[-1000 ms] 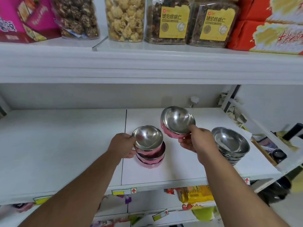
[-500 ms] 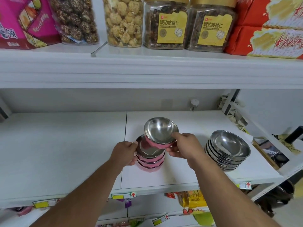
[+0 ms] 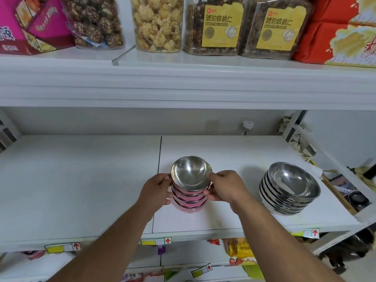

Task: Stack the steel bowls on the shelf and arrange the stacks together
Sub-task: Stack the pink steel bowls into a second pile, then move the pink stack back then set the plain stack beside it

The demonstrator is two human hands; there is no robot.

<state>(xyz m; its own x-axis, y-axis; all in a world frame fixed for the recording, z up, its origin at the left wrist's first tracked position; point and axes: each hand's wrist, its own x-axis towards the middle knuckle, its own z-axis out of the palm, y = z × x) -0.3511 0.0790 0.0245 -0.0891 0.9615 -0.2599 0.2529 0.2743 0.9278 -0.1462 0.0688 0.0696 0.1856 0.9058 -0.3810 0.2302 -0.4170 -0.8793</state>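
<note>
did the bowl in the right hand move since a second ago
Yes. The bowl went left and down onto the pink stack, away from the steel stack.

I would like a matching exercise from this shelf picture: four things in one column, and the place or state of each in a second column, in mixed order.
Things:
1. pink stack
2. steel stack
3. popcorn jar
4. orange packet

Places or states:
A. on the upper shelf
B. below the bowl shelf
C. between both hands
D. standing alone, on the right

Pairs: 1-C, 2-D, 3-A, 4-B. The left hand and right hand touch the pink stack's sides.
</note>
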